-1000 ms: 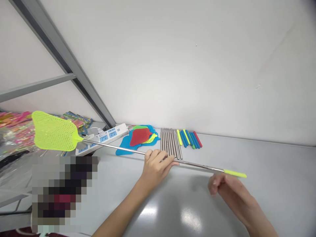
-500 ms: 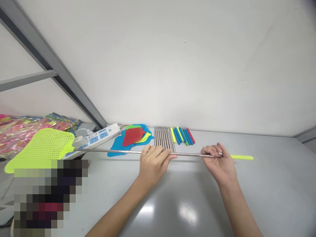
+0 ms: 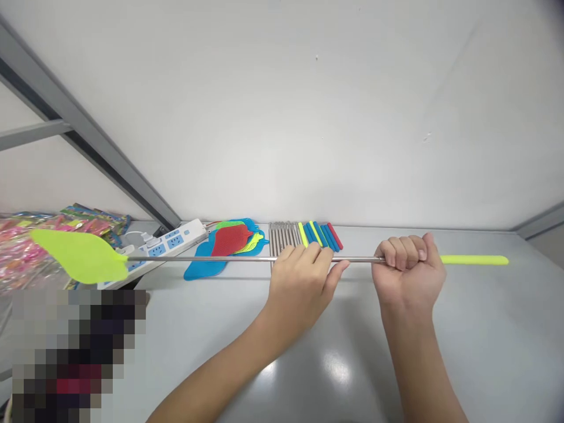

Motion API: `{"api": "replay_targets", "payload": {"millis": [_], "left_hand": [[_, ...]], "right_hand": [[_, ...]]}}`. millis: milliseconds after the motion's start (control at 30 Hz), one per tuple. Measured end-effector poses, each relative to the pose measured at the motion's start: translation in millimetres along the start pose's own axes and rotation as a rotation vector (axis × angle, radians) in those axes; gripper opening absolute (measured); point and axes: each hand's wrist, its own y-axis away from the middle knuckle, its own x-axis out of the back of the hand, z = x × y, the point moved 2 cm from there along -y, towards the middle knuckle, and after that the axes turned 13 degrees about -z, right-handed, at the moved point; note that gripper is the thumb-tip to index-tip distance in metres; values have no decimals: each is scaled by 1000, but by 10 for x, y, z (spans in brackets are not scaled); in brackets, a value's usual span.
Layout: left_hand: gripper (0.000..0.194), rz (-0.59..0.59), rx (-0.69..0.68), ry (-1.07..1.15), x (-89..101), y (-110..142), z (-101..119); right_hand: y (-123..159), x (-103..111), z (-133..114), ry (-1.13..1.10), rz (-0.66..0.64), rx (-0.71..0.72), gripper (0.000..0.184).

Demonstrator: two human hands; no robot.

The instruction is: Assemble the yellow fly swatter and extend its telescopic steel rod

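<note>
A long fly swatter with a yellow-green head point(image 3: 81, 257), a thin metal rod point(image 3: 229, 258) and a yellow-green grip point(image 3: 478, 259) is held level across my view. Around the middle of the rod, my left hand point(image 3: 302, 279) is closed, palm down. Farther right, my right hand point(image 3: 409, 273) grips the rod beside the coloured grip, fingers curled over it and the palm side facing me. The grip sticks out past my right hand. Behind the rod lie several metal rods point(image 3: 284, 234), partly hidden by my left hand.
Several coloured handles point(image 3: 324, 235) lie in a row by the wall. Loose blue, red and green swatter heads point(image 3: 231, 239) are piled left of the rods. A white power strip point(image 3: 189, 233) and plastic-wrapped packets point(image 3: 53, 241) are farther left. A grey metal frame point(image 3: 110, 141) slants along the left.
My right hand has turned and its fingers have wrapped tighter around the rod. Both hands and the swatter's grip have moved right and slightly up. The swatter head has rotated, looking narrower.
</note>
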Motion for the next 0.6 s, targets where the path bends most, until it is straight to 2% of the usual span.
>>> {"api": "replay_targets", "payload": {"millis": [133,300,433,600], "left_hand": [[30,65,-42,48,122,-150,54],[31,151,-46,31,241,-230,55],[35,231,-51,15,218,-246,28],[42,275,-57,31,158,-254,-74]], "right_hand": [[76,-70,25,-18,-71,104,32],[97,-152,73,-23,-84,75,32],[27,-190,34,-20,-53,10,30],[-71,-188,-172,54,-164,-7,32]]}}
